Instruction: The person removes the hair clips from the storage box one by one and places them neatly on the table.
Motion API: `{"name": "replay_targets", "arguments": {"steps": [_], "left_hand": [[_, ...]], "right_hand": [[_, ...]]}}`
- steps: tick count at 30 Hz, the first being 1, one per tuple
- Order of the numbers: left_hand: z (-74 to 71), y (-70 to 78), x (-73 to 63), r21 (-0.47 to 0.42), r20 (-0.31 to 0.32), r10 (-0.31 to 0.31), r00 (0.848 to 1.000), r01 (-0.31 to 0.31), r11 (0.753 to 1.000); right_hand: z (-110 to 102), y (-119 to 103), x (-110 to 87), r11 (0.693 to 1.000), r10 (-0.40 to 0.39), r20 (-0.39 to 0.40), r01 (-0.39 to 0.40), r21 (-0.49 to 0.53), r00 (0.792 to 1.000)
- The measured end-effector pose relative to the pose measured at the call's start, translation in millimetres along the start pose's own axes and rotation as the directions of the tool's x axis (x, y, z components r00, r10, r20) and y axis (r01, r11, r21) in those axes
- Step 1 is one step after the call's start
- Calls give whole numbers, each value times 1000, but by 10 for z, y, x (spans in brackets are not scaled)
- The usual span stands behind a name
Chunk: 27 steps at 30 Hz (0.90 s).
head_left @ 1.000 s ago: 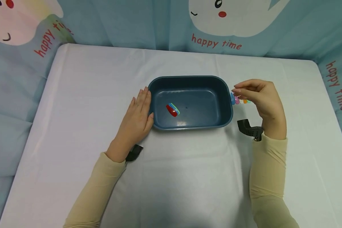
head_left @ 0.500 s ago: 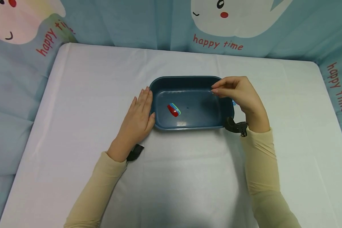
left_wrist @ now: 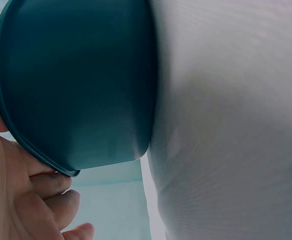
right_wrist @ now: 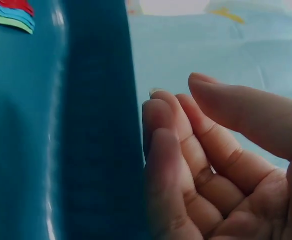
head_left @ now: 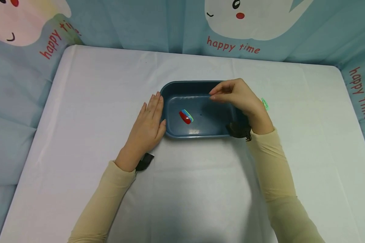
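Observation:
A dark blue plastic basin [head_left: 200, 136] stands on the white-covered table. On its floor lie small glossy curved pieces that look like hair clips: a red one [head_left: 184, 117], with a blue and a green one beside it. My left hand [head_left: 144, 130] rests with straight fingers against the basin's left end; in the left wrist view its fingers [left_wrist: 50, 185] touch under the rim. Over the basin's right part hangs my right hand [head_left: 238, 96]. In the right wrist view a gap shows between thumb and fingers [right_wrist: 168, 145], with nothing seen in it.
A green clip-like piece [head_left: 264, 103] lies on the table right of the basin, partly hidden by the right wrist. A black wrist mount [head_left: 238, 130] juts from the right wrist over the basin. Blue printed curtain [head_left: 140, 27] surrounds the table's far side.
My right hand has moved left, from beside the row of coloured pieces to above the basin, covering most of that row. The left hand and the pieces in the basin stay put.

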<state>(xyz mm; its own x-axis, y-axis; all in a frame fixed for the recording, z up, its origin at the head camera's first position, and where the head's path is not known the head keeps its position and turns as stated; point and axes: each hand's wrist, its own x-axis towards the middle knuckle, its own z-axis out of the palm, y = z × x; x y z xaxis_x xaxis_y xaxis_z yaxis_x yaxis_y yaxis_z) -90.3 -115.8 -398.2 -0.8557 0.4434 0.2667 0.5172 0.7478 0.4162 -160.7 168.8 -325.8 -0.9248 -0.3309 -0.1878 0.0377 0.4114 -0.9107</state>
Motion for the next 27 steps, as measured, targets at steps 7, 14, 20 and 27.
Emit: {"name": "replay_targets", "arguments": {"steps": [7,14,20,27], "left_hand": [[2,-4,-3,1,-5,1,1000,-1,1000],[-2,-6,-7,5,-3,-2,1000,2,1000],[-4,-3,-12,1,-4,-3,1000,3,1000],[-2,5,-5,-4,-16,6,1000,-6,1000]], "right_hand": [[133,-19,213,996,18,110,-8,-88,994],[284,24,365,981,52,265,0,-192,963],[347,88,447,978,93,334,-23,-207,938],[399,140,492,969,140,363,-53,-240,921]]}}
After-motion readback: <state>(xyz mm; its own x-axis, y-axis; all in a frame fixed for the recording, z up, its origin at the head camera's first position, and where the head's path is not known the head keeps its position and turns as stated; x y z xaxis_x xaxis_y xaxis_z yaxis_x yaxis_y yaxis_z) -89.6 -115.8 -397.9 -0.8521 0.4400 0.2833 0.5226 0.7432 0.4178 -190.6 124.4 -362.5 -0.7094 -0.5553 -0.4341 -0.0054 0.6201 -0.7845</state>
